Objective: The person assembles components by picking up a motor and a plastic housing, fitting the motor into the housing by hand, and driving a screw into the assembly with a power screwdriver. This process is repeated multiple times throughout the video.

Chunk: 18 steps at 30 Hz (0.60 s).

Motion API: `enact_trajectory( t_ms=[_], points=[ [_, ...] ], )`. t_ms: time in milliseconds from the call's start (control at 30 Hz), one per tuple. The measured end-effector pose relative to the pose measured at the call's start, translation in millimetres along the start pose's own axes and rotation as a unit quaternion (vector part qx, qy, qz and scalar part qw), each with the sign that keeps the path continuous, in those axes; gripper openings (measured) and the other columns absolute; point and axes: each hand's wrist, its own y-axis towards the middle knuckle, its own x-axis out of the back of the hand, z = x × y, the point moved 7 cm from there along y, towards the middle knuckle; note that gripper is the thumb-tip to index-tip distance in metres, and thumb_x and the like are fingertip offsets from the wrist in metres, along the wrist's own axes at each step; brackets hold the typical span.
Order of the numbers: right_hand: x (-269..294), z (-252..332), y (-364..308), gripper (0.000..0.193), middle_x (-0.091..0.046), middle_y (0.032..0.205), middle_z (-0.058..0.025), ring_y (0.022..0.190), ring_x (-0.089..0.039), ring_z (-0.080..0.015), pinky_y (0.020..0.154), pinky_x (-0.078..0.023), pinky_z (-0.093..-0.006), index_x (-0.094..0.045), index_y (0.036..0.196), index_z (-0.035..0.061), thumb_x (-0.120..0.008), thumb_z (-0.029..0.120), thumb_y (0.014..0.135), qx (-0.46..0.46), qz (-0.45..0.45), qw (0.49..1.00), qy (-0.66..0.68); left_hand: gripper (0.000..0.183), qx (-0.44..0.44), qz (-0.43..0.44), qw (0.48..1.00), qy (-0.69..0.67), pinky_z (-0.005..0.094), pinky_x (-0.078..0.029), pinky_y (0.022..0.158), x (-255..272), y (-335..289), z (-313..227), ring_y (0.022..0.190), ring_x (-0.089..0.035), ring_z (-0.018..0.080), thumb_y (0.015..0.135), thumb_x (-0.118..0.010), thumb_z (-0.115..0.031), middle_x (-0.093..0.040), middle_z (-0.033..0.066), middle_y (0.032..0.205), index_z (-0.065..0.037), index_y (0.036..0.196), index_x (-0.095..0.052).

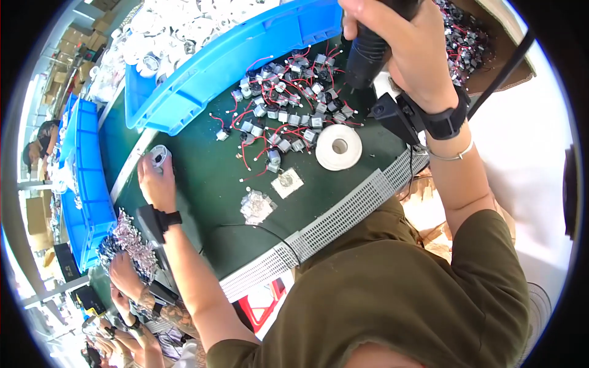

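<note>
My left hand (158, 189) grips a small round white plastic housing (161, 154) at the left of the green work surface (208, 178). The housing's open end faces up, and something dark shows inside. High at the right, my right hand (414, 52) is wrapped around a black power screwdriver (369, 58), whose narrow end points down. Its tip is hard to make out. Between the hands lies a loose heap of small grey motors (283, 115) with red and black wires.
A blue bin (202, 80) of white plastic parts (184, 27) stands behind the motors. Nearby are a white roll (325, 158), a white square pad (294, 185) and small clear pieces (256, 207). A cardboard box (521, 72) holds more motors. Co-workers' hands (126, 276) work at the left.
</note>
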Motion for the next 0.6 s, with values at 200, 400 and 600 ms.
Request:
enact_trajectory(
  t_ms=[200, 400, 600],
  points=[
    [-2.2, -13.8, 3.3, 0.022, -0.059, 0.069, -0.0040, 0.058, -0.056, -0.0100, 0.052, -0.046, -0.0227, -0.055, 0.089, -0.0013, -0.070, 0.007, 0.075, -0.031, -0.031, 0.999, 0.027, 0.023, -0.220, 0.032, 0.958, -0.181, 0.0383, -0.047, 0.082, -4.2, 58.2, -195.5, 0.093, -0.059, 0.0334, 0.080, -0.060, -0.007, -0.062, 0.0176, 0.100, -0.001, 0.103, -0.060],
    [-1.3, -11.2, 2.9, 0.045, -0.059, 0.095, -0.0107, 0.084, -0.057, -0.0156, 0.074, -0.045, -0.0285, -0.047, 0.111, -0.0027, -0.071, 0.013, 0.077, 0.080, -0.030, 0.996, -0.036, 0.027, -0.195, 0.235, 0.942, -0.141, 0.0421, -0.047, 0.076, -76.6, 71.8, -189.3, 0.089, -0.058, 0.0367, 0.078, -0.061, -0.012, -0.062, 0.0204, 0.093, -0.001, 0.102, -0.058],
    [-19.8, -7.7, -38.5, 0.035, -0.058, 0.088, -0.0090, 0.075, -0.055, -0.0141, 0.066, -0.046, -0.0262, -0.060, 0.097, 0.0025, -0.077, 0.014, 0.069, 0.200, 0.010, 0.967, -0.160, 0.022, 0.005, 0.085, 0.911, -0.403, 0.0300, -0.051, 0.069, -5.0, 60.8, -193.8, 0.072, -0.063, 0.0203, 0.077, -0.070, -0.010, -0.065, 0.0127, 0.081, 0.000, 0.096, -0.063]
  ],
)
